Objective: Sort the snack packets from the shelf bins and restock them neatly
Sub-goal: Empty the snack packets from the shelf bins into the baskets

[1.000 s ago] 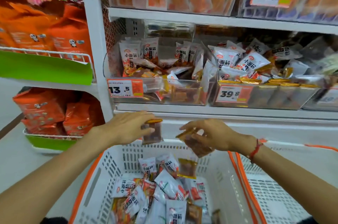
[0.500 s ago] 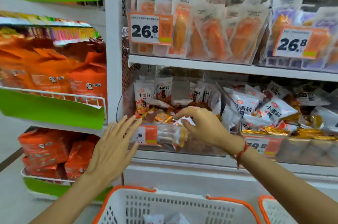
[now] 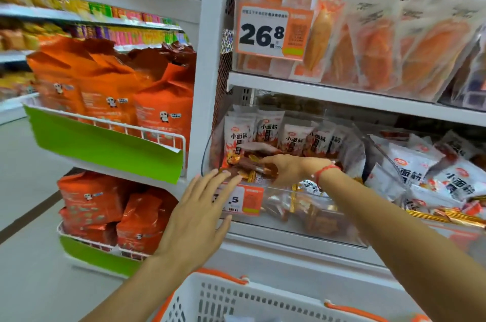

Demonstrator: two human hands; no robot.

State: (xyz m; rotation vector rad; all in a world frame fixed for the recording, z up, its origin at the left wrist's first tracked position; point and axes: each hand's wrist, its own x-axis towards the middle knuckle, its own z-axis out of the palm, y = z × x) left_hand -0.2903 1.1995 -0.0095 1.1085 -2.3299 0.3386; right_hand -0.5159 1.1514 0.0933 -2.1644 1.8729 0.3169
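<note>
- Restocking was the step in hand, as I judged it: the right hand, a red cord at its wrist, reached into the clear plastic shelf bin on the lower shelf.
- Its fingers curled round a small brown snack packet with gold-crimped ends, held low among the like packets near the bin's front left corner.
- The left hand stood spread, fingers straight and apart, holding nothing, with its fingertips at the bin's front wall, partly covering the orange-and-white price tag (whether it actually pressed the plastic I could not tell).
- Behind the brown packets, white-and-red printed snack pouches stood upright along the back of the same bin.
- Below, the white slotted plastic basket with orange handles waited near the person's body; little of its contents showed.
- The next move, I thought, called for laying the packet flat in line with its neighbours, releasing it, then going down to the basket for more.
</note>
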